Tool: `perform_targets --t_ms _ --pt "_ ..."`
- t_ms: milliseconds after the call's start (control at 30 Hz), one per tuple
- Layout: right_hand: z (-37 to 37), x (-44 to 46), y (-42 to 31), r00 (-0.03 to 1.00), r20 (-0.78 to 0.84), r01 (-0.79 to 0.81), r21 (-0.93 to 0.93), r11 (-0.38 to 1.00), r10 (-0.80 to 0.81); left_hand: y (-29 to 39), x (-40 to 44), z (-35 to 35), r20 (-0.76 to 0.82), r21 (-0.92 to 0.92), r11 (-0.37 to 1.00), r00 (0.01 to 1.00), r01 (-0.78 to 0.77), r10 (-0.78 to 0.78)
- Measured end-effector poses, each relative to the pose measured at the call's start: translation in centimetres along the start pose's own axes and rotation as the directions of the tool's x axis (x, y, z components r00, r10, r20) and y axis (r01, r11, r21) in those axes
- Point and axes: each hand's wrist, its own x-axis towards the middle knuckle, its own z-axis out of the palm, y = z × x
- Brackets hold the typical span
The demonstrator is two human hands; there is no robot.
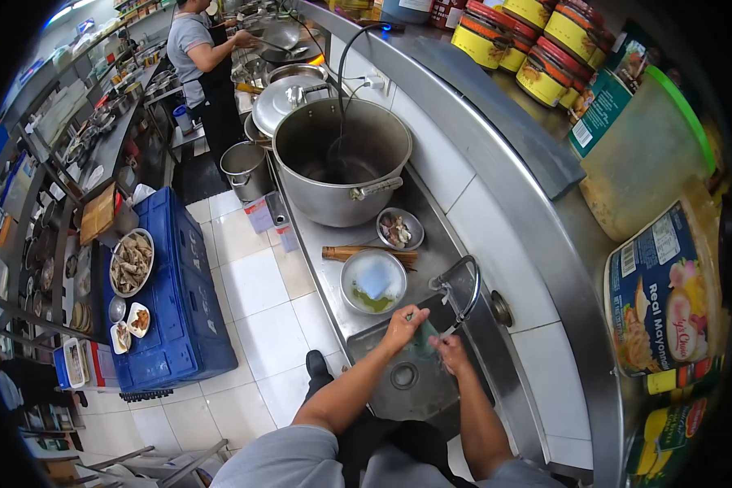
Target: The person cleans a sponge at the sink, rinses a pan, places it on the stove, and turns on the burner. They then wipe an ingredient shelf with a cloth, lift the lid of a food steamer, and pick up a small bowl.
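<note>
Over the sink [382, 389], my left hand [405, 327] is closed on a thin, greenish, cloth-like piece [424, 337]. My right hand [450, 355], lower and to the right, grips the other side of it; its exact kind is too blurred to tell. The curved metal faucet [470, 291] rises just beyond my right hand. Close to my left hand, a round metal bowl [352, 302] holds sudsy liquid, a light blue sponge-like block [373, 278] and some green liquid. Behind that bowl lie wooden sticks [348, 253] and a smaller bowl of scraps [400, 230].
A large metal pot [342, 175] stands on the counter beyond the bowls. Jars [542, 75] and a mayonnaise tub [664, 293] line the shelf at right. At left, a blue chest [175, 325] carries a food bowl [132, 262]. Another person [199, 57] works at the stove.
</note>
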Motion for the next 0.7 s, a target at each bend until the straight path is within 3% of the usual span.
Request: perform_targets --t_ms 33,67,100,133,167,200,233,267,300,333,400,433,467,500,533,567,600,667,700 --pt "1.3 1.0 0.1 0.995 -0.093 0.063 0.476 0.877 -0.021 -0.4 0.1 1.2 -0.134 -0.087 0.994 0.989 -0.072 0.060" --pt "2.6 1.7 -0.1 0.983 -0.185 0.154 0.827 0.540 0.004 -1.2 0.3 2.5 -0.271 -0.164 0.974 0.957 -0.155 0.107" --pt "3.4 2.4 -0.9 0.983 -0.137 0.108 0.970 0.218 0.123 -2.8 0.3 4.2 -0.265 -0.036 0.987 0.953 -0.158 0.143" --pt "3.6 2.4 -0.6 0.953 -0.008 -0.043 0.986 0.162 0.302 -3.8 0.1 6.2 -0.259 0.204 0.970 0.948 -0.134 0.185" --pt "4.4 3.4 1.1 0.992 0.103 -0.102 0.995 -0.018 0.069 -5.0 0.2 7.0 -0.236 0.331 0.923 0.930 -0.196 0.282" --pt "4.9 3.7 1.4 0.989 0.136 -0.142 0.984 -0.107 -0.057 -5.4 0.4 7.2 -0.198 0.452 0.855 0.906 -0.253 0.373" --pt "5.3 4.1 1.7 0.969 0.167 -0.200 0.963 -0.183 -0.182 -5.9 0.7 6.4 -0.196 0.453 0.855 0.908 -0.252 0.371" --pt "4.9 3.0 -1.0 0.964 0.237 -0.242 0.970 0.027 0.122 -5.5 1.2 4.7 -0.196 0.513 0.854 0.957 -0.084 0.212" --pt "4.5 2.4 -3.0 0.881 0.220 -0.333 0.917 0.219 0.420 -5.2 1.6 3.4 -0.210 0.568 0.819 0.976 0.078 0.052" --pt "4.1 2.6 -2.6 0.883 0.216 -0.331 0.916 0.227 0.416 -5.6 1.6 3.0 -0.214 0.565 0.821 0.975 0.075 0.059" --pt "3.6 2.7 0.1 0.989 0.011 -0.067 0.919 0.387 0.146 -8.4 1.5 2.4 -0.129 0.368 0.922 0.975 -0.121 0.179" --pt "3.4 3.0 2.1 0.990 -0.138 0.111 0.830 0.547 0.009 -9.3 1.6 1.3 0.120 0.430 0.896 0.991 -0.107 0.060" --pt "3.5 2.4 1.8 0.991 -0.133 0.108 0.832 0.544 0.007 -7.7 1.2 0.3 0.117 0.435 0.895 0.991 -0.103 0.058" --pt "3.5 1.1 1.7 0.979 -0.193 0.171 0.580 0.796 -0.070 -6.1 0.8 -0.5 0.268 0.454 0.885 0.963 -0.108 -0.020" --pt "3.3 -0.3 1.3 0.961 -0.224 0.219 0.250 0.943 -0.164 -4.2 0.3 -0.7 0.411 0.469 0.875 0.907 -0.118 -0.097" --pt "2.0 -1.9 -0.3 0.973 -0.167 0.162 0.021 0.987 -0.157 -3.6 -0.1 -0.6 0.298 0.350 0.927 0.954 -0.135 0.026" --pt "2.1 -1.1 1.3 0.973 -0.168 0.162 0.020 0.987 -0.157 -3.3 0.1 -0.6 0.298 0.350 0.927 0.954 -0.136 0.027" --pt "3.1 0.3 3.4 0.993 -0.101 0.099 0.455 0.885 -0.059 -2.9 0.7 -0.2 -0.099 -0.084 0.991 0.988 0.108 -0.117" --pt "3.7 0.8 3.1 0.993 -0.101 0.097 0.458 0.884 -0.056 -2.6 0.7 1.0 -0.192 -0.179 0.980 0.980 -0.089 0.054"
